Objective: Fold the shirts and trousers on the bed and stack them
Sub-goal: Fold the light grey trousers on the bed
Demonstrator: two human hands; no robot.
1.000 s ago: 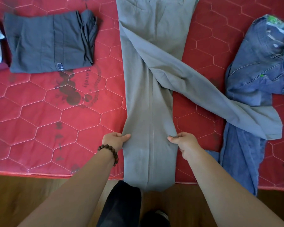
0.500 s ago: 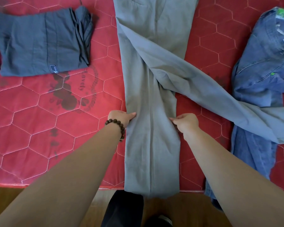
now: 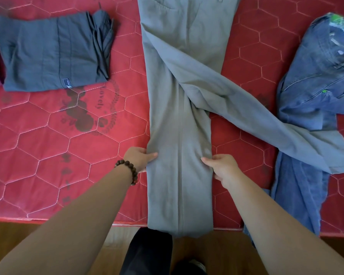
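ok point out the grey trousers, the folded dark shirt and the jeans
grey trousers point(image 3: 179, 124): head view, straight leg above the hands
folded dark shirt point(image 3: 48, 52): head view, flat top face
jeans point(image 3: 314, 90): head view, upper part

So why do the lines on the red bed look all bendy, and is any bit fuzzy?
Head view: the wide-angle lens bows the red mattress edge and its hexagon stitching; daylight is soft, no glare; the grey trousers and both hands are sharp, while the jeans smear slightly at the top right corner.
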